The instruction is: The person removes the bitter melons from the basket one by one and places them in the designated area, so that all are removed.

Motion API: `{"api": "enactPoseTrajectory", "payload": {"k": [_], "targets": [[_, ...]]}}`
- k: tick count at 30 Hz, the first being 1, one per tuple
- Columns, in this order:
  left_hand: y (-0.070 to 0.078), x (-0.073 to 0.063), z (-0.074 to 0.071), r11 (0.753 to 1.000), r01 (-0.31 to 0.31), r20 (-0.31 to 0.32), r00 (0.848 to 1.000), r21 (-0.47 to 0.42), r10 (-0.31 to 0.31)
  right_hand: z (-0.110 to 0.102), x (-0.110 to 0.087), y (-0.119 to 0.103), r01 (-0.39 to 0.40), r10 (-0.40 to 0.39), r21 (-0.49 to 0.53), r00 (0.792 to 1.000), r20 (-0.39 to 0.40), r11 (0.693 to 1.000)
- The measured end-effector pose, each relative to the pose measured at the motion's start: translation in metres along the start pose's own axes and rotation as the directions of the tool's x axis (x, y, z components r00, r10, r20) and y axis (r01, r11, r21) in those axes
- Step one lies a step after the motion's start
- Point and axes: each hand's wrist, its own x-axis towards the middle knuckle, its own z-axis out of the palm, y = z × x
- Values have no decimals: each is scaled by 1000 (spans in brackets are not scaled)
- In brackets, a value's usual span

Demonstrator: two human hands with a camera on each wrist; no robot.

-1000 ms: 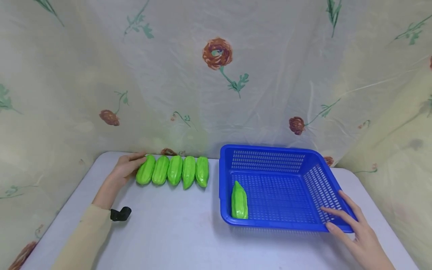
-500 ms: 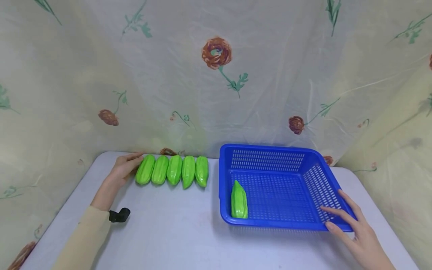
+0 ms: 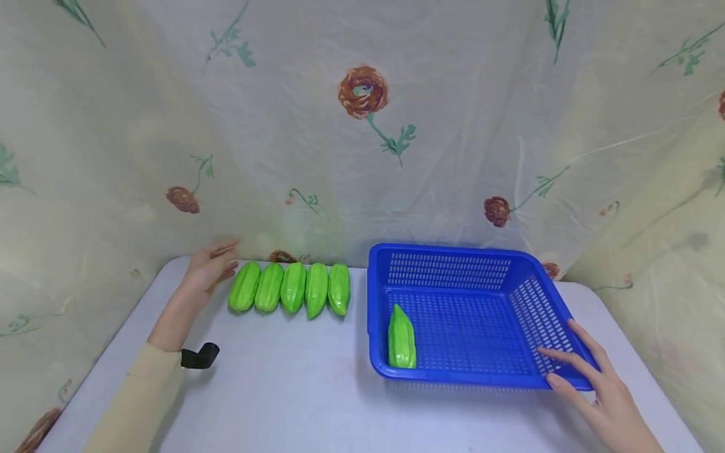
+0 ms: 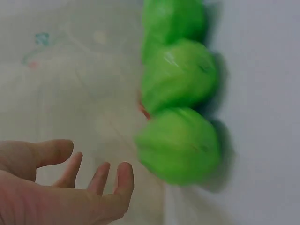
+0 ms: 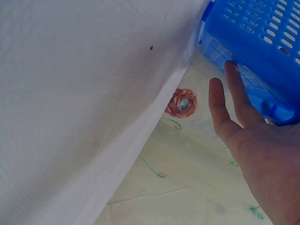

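Observation:
Several green, ridged gourds point(image 3: 293, 287) lie side by side at the back left of the table. Left of the row's end gourd point(image 3: 245, 287), my left hand point(image 3: 206, 267) hovers apart from it, fingers loosely spread and holding nothing. In the left wrist view, a gap shows between that hand point(image 4: 70, 187) and the nearest gourd point(image 4: 180, 146). A blue plastic basket point(image 3: 455, 377) stands at the right, with one gourd point(image 3: 402, 338) inside along its left wall. My right hand point(image 3: 606, 396) rests on the basket's near right corner with fairly straight fingers; some fingers point(image 5: 234, 84) show outside its wall.
The table point(image 3: 272, 390) is covered in white, and its back edge meets a hanging curtain point(image 3: 430, 189) with printed flowers. A black wrist camera mount point(image 3: 199, 357) sticks out from the left sleeve.
My left hand has risen off the leftmost gourd and drawn slightly up and left, its fingers parting. The gourds, the basket and my right hand look unmoved.

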Motion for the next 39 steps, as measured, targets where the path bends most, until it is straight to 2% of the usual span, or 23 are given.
{"api": "enactPoseTrajectory", "payload": {"k": [3,7,11,16,21,28,35,39], "targets": [[15,-4,9,1000,-21,-2,1000,-15,21,0,0,1,-16,16,4,1000,13,1000],[36,-14,27,997,-51,26,998,-56,53,0,0,2,-25,25,3,1000,18,1000],[51,-21,47,993,-73,83,993,-98,82,0,0,3,-25,25,2,1000,16,1000],[69,-25,73,989,-104,154,981,-103,120,0,0,3,-20,20,-2,1000,10,1000],[86,-30,102,986,-100,213,969,-130,126,1,-1,3,-11,11,-15,1000,2,1000],[103,-39,143,985,-83,291,949,-150,124,0,-1,1,-7,7,-14,1000,0,1000],[113,-42,181,989,-64,354,929,-136,108,1,-1,2,-14,14,-5,1000,6,1000],[119,-44,203,988,-46,401,910,-145,101,2,-1,3,-8,8,-18,1000,-1,1000]]}}
